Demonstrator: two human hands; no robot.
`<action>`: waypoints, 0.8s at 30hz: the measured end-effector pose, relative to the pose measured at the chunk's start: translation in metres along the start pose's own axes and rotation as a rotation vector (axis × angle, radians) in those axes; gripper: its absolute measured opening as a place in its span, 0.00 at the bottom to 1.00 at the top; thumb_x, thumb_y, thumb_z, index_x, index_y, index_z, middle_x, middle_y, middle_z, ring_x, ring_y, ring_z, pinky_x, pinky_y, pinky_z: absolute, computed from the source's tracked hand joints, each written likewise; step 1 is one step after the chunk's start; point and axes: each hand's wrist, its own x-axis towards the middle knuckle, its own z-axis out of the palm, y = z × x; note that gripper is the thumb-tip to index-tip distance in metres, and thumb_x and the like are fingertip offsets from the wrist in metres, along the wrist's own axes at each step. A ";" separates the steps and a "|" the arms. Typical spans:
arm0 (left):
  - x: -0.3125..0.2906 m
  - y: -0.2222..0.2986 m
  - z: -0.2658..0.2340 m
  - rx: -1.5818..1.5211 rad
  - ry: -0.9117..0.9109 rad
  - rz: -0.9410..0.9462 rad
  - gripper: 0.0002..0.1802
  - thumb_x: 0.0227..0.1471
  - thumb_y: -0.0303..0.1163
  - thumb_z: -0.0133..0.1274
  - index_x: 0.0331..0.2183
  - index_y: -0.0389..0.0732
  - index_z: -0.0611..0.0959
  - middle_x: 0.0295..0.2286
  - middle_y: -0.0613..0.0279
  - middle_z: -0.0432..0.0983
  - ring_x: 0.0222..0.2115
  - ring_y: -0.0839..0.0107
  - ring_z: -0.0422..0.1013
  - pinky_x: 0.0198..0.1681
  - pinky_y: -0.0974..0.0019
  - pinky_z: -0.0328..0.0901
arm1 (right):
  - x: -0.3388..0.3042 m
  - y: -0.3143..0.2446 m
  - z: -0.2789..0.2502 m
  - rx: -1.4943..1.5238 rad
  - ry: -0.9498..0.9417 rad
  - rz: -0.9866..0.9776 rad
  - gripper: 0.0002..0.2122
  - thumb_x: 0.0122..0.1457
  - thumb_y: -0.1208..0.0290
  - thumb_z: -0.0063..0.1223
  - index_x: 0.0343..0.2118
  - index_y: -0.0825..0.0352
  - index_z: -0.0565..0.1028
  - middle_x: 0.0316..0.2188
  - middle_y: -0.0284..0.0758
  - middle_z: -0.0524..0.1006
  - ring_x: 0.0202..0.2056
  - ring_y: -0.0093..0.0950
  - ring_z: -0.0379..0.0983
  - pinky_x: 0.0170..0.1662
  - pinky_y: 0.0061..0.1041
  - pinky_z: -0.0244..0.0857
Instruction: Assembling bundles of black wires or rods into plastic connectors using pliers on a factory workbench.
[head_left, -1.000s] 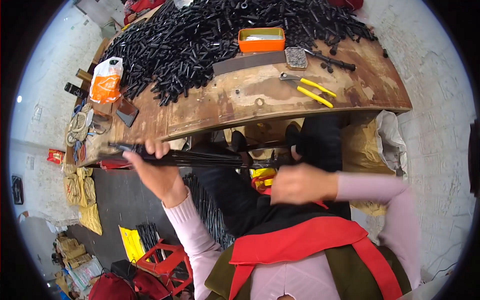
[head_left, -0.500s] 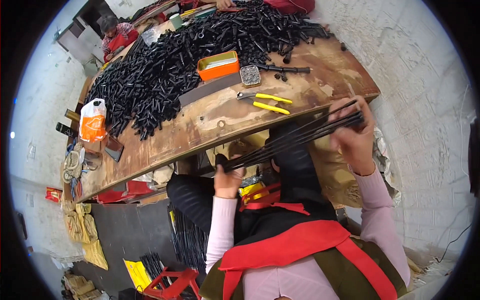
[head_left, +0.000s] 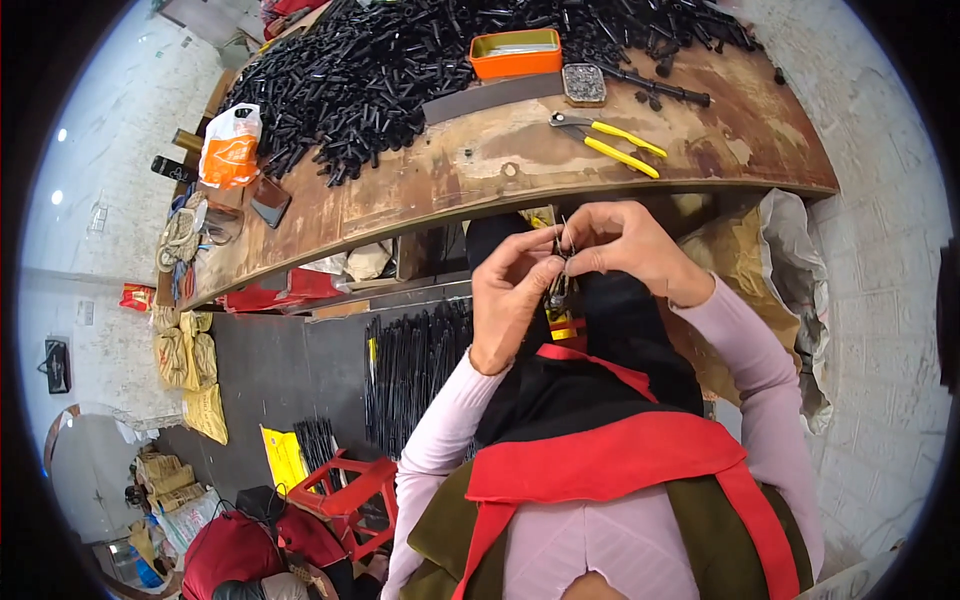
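Observation:
Close together in front of my lap, my left hand (head_left: 508, 300) and my right hand (head_left: 632, 250) meet at the fingertips. A bundle of thin black rods (head_left: 562, 292) shows end-on just below them, partly hidden by the fingers and against my dark trousers. My left thumb and fingers are closed at the top of this bundle. With thumb and forefinger my right hand pinches beside it, where a thin, pale, wire-like strand (head_left: 567, 232) stands up between the two hands. Exactly how the strand sits on the rods is too small to tell.
The wooden table (head_left: 400, 210) ahead bears yellow-handled cutters (head_left: 620, 148), an orange tin (head_left: 515, 62), a small box of metal bits (head_left: 584, 85) and a heap of black tubular parts (head_left: 340, 85). More black rods (head_left: 415, 370) stand low left, near a red stool (head_left: 345, 495). Someone in dark red (head_left: 235, 555) is behind it.
The rod bundle was stretched slantwise between my separated hands; now it is seen end-on. My right hand has come left and my left hand up, so they meet. The view has shifted.

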 end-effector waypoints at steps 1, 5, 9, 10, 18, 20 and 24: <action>0.003 0.000 -0.002 -0.041 0.004 -0.008 0.14 0.51 0.21 0.59 0.42 0.34 0.80 0.34 0.64 0.78 0.34 0.79 0.72 0.41 0.75 0.67 | 0.003 0.002 -0.001 0.014 -0.045 -0.007 0.09 0.48 0.81 0.64 0.31 0.67 0.75 0.28 0.26 0.75 0.31 0.15 0.70 0.36 0.17 0.64; 0.003 0.009 -0.002 -0.022 -0.025 -0.080 0.10 0.50 0.23 0.61 0.37 0.35 0.79 0.31 0.66 0.76 0.33 0.81 0.72 0.39 0.76 0.66 | 0.002 0.001 -0.001 0.066 -0.086 -0.091 0.11 0.46 0.82 0.65 0.29 0.65 0.73 0.28 0.25 0.73 0.34 0.15 0.68 0.40 0.18 0.63; 0.002 0.011 0.006 -0.007 0.075 0.024 0.08 0.51 0.22 0.59 0.33 0.35 0.76 0.30 0.67 0.74 0.32 0.81 0.71 0.38 0.77 0.66 | 0.004 0.006 0.011 0.149 0.061 -0.188 0.12 0.47 0.84 0.64 0.28 0.65 0.70 0.30 0.26 0.73 0.34 0.16 0.69 0.40 0.18 0.63; 0.001 0.014 0.008 0.042 0.154 0.106 0.07 0.52 0.22 0.59 0.32 0.35 0.76 0.30 0.67 0.73 0.32 0.81 0.70 0.37 0.77 0.65 | 0.003 0.004 0.014 0.149 0.056 -0.192 0.12 0.47 0.84 0.64 0.28 0.65 0.70 0.30 0.26 0.73 0.34 0.16 0.69 0.40 0.18 0.63; 0.016 0.033 -0.013 -0.226 -0.358 -0.139 0.16 0.51 0.39 0.61 0.32 0.35 0.79 0.29 0.61 0.74 0.32 0.72 0.70 0.39 0.70 0.64 | -0.001 -0.017 0.005 0.200 -0.168 -0.069 0.13 0.42 0.84 0.66 0.26 0.65 0.71 0.27 0.29 0.73 0.32 0.20 0.71 0.39 0.21 0.65; 0.018 0.029 -0.017 -0.246 -0.374 -0.134 0.16 0.52 0.40 0.61 0.31 0.36 0.78 0.28 0.60 0.73 0.32 0.70 0.70 0.36 0.68 0.65 | 0.004 -0.023 0.004 0.174 -0.313 -0.054 0.14 0.40 0.84 0.66 0.26 0.65 0.71 0.27 0.30 0.74 0.32 0.20 0.71 0.39 0.21 0.65; 0.023 0.030 -0.017 -0.296 -0.419 -0.115 0.16 0.53 0.40 0.59 0.30 0.36 0.77 0.28 0.59 0.73 0.30 0.70 0.70 0.34 0.68 0.66 | 0.012 -0.022 -0.001 0.267 -0.345 0.010 0.13 0.40 0.85 0.65 0.26 0.66 0.71 0.27 0.30 0.74 0.32 0.20 0.72 0.38 0.20 0.65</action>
